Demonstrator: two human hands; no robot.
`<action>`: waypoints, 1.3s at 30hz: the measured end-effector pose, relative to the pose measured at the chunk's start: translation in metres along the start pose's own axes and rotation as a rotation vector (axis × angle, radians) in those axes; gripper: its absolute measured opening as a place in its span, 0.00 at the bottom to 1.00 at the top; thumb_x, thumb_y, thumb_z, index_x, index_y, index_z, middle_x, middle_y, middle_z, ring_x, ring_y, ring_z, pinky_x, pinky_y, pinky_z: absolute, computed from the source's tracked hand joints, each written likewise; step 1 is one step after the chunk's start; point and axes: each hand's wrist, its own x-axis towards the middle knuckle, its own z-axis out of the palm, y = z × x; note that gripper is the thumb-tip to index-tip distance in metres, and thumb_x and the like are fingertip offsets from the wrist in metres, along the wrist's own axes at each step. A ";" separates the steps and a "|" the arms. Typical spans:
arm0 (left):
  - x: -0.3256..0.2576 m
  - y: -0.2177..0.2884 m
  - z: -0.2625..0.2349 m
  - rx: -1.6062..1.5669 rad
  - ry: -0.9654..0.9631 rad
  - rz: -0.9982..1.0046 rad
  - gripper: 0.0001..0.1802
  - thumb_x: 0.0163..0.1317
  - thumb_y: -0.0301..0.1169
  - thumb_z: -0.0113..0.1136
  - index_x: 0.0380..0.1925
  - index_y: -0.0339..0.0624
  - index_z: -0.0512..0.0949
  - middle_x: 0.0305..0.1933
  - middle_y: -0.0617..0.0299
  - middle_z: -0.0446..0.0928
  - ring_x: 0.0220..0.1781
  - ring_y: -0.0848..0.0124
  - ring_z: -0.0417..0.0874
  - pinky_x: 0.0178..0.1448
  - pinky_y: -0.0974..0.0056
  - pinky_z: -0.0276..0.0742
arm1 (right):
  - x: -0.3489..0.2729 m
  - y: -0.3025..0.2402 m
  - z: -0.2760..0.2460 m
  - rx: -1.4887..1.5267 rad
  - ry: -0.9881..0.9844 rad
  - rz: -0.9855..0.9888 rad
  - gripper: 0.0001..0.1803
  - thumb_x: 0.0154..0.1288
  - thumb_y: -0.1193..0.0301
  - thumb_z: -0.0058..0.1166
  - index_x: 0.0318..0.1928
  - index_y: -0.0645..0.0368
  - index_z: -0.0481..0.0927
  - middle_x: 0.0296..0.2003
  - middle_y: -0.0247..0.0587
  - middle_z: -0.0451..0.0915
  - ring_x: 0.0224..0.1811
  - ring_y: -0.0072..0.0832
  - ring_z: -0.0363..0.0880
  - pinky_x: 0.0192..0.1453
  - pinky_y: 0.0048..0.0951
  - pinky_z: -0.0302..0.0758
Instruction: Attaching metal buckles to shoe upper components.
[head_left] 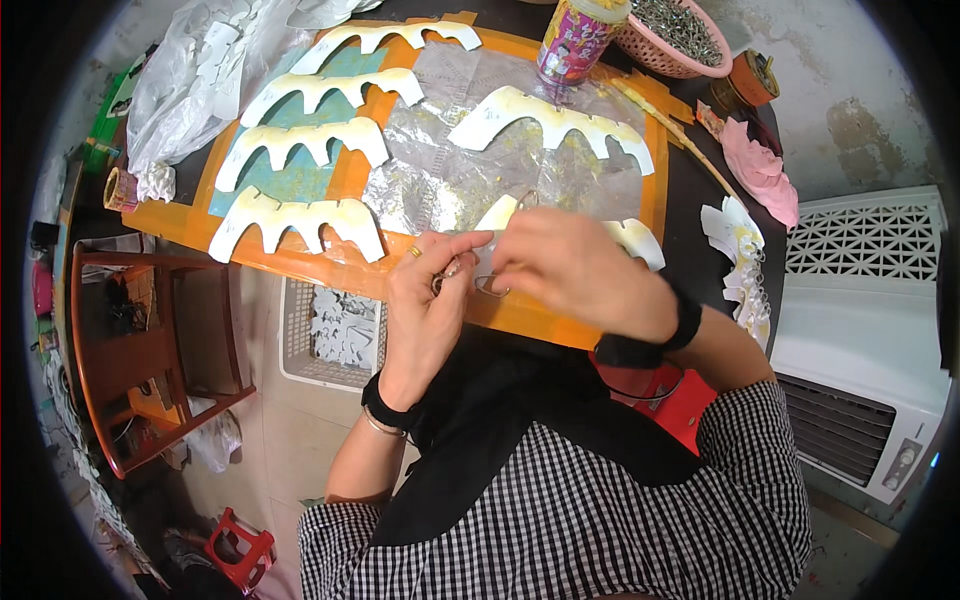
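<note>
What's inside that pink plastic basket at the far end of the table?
The pink plastic basket is heaped with small shiny metal pieces, perhaps clips or rings; they are too small to tell. Whatever lies beneath the heap is covered, and a colourful cylindrical can hides the basket's left side.

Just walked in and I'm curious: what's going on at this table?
A person holds a small metal clip between the left hand and right hand, over a white toothed cutout at the near edge of an orange board. Five more cutouts lie spread across the board. A pink basket of metal pieces stands at the far edge.
</note>
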 end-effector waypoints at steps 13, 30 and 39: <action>-0.002 0.004 0.005 0.124 0.050 0.043 0.13 0.64 0.19 0.51 0.45 0.34 0.82 0.30 0.58 0.74 0.32 0.71 0.76 0.38 0.68 0.72 | -0.013 -0.025 0.023 -0.073 0.071 0.081 0.12 0.52 0.80 0.60 0.38 0.62 0.75 0.38 0.44 0.73 0.42 0.43 0.77 0.43 0.41 0.75; -0.002 0.002 0.006 0.115 0.025 0.043 0.14 0.64 0.19 0.51 0.45 0.36 0.83 0.30 0.58 0.73 0.31 0.70 0.73 0.37 0.68 0.68 | -0.019 0.033 -0.044 0.421 0.187 0.553 0.06 0.60 0.77 0.63 0.35 0.67 0.82 0.27 0.35 0.82 0.27 0.16 0.77 0.33 0.18 0.73; -0.002 0.002 0.007 0.122 0.029 0.042 0.14 0.63 0.18 0.52 0.45 0.36 0.83 0.30 0.58 0.73 0.31 0.70 0.73 0.36 0.68 0.68 | -0.015 0.042 -0.036 0.314 0.128 0.538 0.06 0.58 0.75 0.64 0.32 0.65 0.82 0.21 0.36 0.81 0.24 0.16 0.76 0.29 0.22 0.70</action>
